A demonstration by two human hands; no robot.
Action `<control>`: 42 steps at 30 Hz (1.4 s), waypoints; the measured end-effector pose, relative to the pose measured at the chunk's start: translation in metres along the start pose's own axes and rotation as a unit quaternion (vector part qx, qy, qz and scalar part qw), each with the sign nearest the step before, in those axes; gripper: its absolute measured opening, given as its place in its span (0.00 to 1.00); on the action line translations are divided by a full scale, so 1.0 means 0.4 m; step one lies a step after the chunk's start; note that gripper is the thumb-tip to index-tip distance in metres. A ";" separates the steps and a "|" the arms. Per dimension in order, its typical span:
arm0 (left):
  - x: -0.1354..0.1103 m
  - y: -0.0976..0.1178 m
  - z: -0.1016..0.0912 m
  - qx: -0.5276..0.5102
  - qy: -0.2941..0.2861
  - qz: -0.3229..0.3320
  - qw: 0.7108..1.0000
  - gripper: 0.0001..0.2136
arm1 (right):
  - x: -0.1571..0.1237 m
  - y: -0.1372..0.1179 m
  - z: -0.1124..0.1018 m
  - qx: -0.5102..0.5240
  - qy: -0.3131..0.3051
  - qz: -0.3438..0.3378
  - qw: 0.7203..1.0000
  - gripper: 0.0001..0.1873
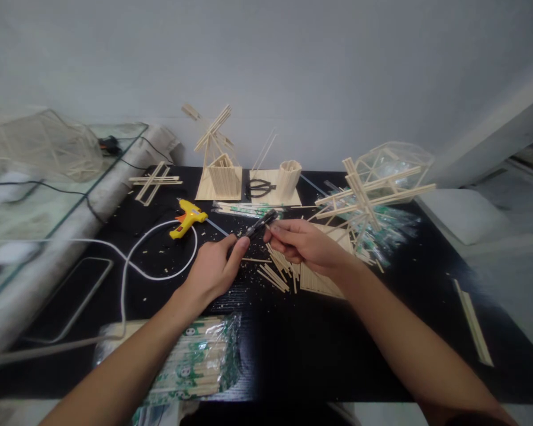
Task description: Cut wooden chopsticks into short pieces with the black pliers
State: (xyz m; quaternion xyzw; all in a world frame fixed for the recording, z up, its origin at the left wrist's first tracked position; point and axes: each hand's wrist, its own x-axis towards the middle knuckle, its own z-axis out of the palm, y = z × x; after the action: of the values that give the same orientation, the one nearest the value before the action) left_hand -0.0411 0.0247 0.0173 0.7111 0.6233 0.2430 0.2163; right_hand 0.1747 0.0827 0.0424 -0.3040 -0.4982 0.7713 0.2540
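Observation:
My left hand point(220, 263) is closed around a slim black hand tool point(261, 225), its thumb along the top. The tool points up and to the right; its exact kind is not clear. My right hand point(304, 242) is pinched at the tool's far end, with thumb and forefinger together on something too small to name. Below the hands lie short cut wooden sticks point(273, 277) and pale crumbs. A flat panel of sticks point(320, 283) lies partly under my right wrist.
A yellow glue gun point(186, 218) with a white cable lies left. Behind stand a stick house point(225, 177), a round stick cup point(289, 177) and black scissors point(261, 188). A windmill-like stick model point(359, 192) stands right. Bagged chopsticks point(195, 358) lie in front.

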 end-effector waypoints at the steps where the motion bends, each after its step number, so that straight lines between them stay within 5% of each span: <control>1: 0.000 -0.001 0.001 -0.001 -0.001 -0.002 1.000 0.26 | 0.000 0.001 0.001 0.001 0.001 0.001 1.000 0.12; 13: 0.006 -0.003 0.006 -0.002 0.019 -0.021 1.000 0.28 | 0.002 0.005 0.001 -0.050 0.047 -0.031 0.997 0.13; 19: 0.021 -0.014 0.006 -0.047 -0.016 -0.075 0.996 0.31 | 0.002 0.002 0.004 -0.066 0.074 -0.025 0.995 0.12; 35: 0.014 -0.011 0.011 0.065 0.033 -0.050 0.996 0.27 | 0.004 0.005 0.013 -0.114 0.113 -0.023 0.987 0.11; 42: 0.015 -0.016 0.017 0.089 0.033 -0.042 0.995 0.26 | -0.001 -0.004 0.001 -0.230 0.146 -0.054 0.961 0.13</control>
State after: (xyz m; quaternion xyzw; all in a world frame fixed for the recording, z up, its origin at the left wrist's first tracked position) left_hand -0.0413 0.0316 0.0087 0.6919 0.6788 0.2011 0.1416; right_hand 0.1749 0.0826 0.0441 -0.4362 -0.6355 0.5682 0.2882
